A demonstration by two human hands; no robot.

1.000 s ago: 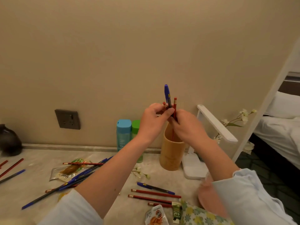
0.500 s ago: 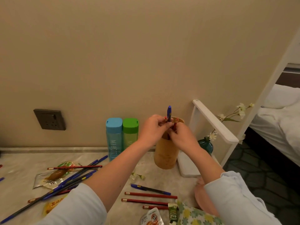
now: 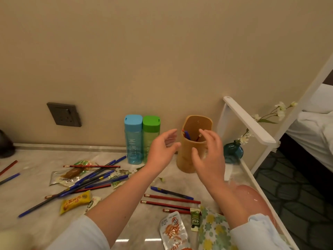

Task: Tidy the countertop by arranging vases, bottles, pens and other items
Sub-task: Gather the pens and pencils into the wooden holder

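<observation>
A bamboo pen holder (image 3: 187,159) stands by the wall with a blue pen (image 3: 187,135) and red pencils inside it. My left hand (image 3: 162,150) hovers open just left of the holder. My right hand (image 3: 210,156) is open in front of its right side, holding nothing. A blue bottle (image 3: 133,139) and a green bottle (image 3: 150,134) stand side by side left of the holder. A teal vase (image 3: 233,153) with white flowers sits to its right. Several blue pens and red pencils (image 3: 93,177) lie scattered on the counter, with more pencils (image 3: 171,199) nearer me.
Snack packets lie on the marble counter (image 3: 32,184): a yellow one (image 3: 75,202), a clear one (image 3: 66,175) and an orange-printed one (image 3: 173,231). A white desk lamp (image 3: 248,120) leans over the right end. A floral cloth (image 3: 214,230) lies at the front. A dark vase (image 3: 6,146) sits far left.
Both hands lowered the blue pen and red pencils into the bamboo holder, let go and opened, drawing slightly back. The camera tilted down.
</observation>
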